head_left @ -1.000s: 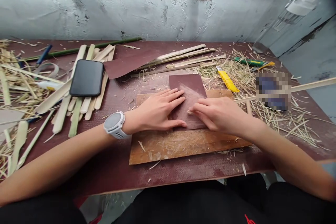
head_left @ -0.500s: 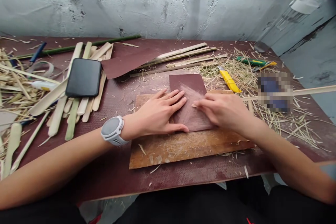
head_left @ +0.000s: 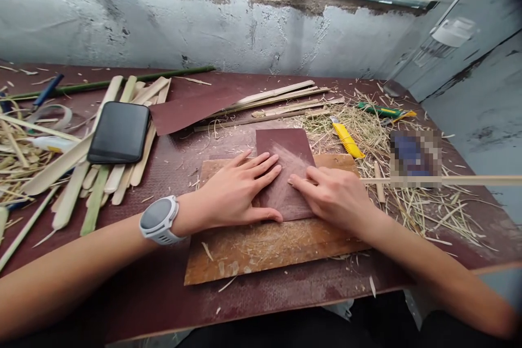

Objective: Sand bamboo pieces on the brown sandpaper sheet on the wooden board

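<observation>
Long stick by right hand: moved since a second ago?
Yes. The long stick swung toward the person, from the middle of the blurred patch to its near edge.

Hands: 2, the left hand (head_left: 232, 196) and right hand (head_left: 330, 198), centre frame.
Sandpaper sheets: 2, the lower sheet (head_left: 291, 152) at centre and the upper sheet (head_left: 191, 109) above-left of it.
Board (head_left: 253, 250): 1.
Utility knives: 2, a yellow knife (head_left: 346, 140) and a green knife (head_left: 381, 111), upper right.
Phone (head_left: 119, 131): 1.
Watch (head_left: 159, 220): 1.
Long stick (head_left: 448, 180): 1, right edge.
Bamboo slats (head_left: 94, 201), left: overlapping, count not resolvable.

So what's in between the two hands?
Only a bare bit of the reddish-brown sandpaper sheet, lying on the wooden board, in the head view. The left hand and right hand both rest on it.
</observation>
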{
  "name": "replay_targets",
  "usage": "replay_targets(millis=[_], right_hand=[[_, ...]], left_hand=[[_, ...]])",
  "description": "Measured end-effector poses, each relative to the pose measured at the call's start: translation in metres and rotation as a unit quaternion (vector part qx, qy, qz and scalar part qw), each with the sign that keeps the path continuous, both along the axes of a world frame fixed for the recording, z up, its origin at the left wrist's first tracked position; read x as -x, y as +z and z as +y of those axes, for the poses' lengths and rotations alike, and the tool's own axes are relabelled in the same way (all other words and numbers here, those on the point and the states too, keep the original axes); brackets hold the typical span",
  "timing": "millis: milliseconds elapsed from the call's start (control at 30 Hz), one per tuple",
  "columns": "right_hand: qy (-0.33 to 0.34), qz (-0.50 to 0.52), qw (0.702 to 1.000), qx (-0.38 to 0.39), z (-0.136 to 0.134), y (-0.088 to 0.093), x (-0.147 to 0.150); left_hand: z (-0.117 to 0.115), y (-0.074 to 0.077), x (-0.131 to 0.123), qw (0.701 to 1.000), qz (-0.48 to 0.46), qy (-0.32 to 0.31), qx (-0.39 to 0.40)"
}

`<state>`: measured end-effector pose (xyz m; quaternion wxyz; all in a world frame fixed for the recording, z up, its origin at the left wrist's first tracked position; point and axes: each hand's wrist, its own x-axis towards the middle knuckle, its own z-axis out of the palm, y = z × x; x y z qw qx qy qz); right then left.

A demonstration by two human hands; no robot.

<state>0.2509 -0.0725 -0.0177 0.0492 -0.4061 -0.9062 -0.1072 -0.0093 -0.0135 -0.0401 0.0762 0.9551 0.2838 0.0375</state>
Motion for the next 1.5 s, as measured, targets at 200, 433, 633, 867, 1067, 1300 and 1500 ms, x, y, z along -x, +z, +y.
replay_targets(millis=[200, 433, 633, 867, 1067, 1300, 1500], right_hand=[[0.046, 0.023, 0.998, 0.044, -0.005, 0.000, 0.001], [0.021, 0.007, 0.999, -0.042, 0.005, -0.003, -0.007], [0.024, 0.026, 0.999, 0.015, 0.012, -0.005, -0.012], [-0.005, -0.024, 0.997, 0.072, 0.022, 0.008, -0.002], [-0.022, -0.073, 0.989, 0.124, 0.024, 0.021, 0.005], [0.031, -0.068, 0.990, 0.121, 0.023, 0.021, 0.010], [-0.019, -0.078, 0.991, 0.103, 0.025, 0.020, 0.010]], left_hand=[[0.000, 0.000, 0.000, 1.000, 0.008, 0.002, 0.009], [0.000, -0.001, 0.000, 1.000, -0.005, 0.003, 0.003], [0.000, -0.002, 0.001, 1.000, -0.009, -0.005, -0.006], [0.000, 0.000, 0.000, 1.000, 0.005, -0.010, -0.014], [-0.002, 0.004, -0.002, 1.000, 0.019, -0.005, -0.005], [0.001, -0.002, 0.001, 1.000, 0.001, 0.006, 0.003], [0.002, -0.001, 0.000, 1.000, 0.007, 0.010, 0.009]])
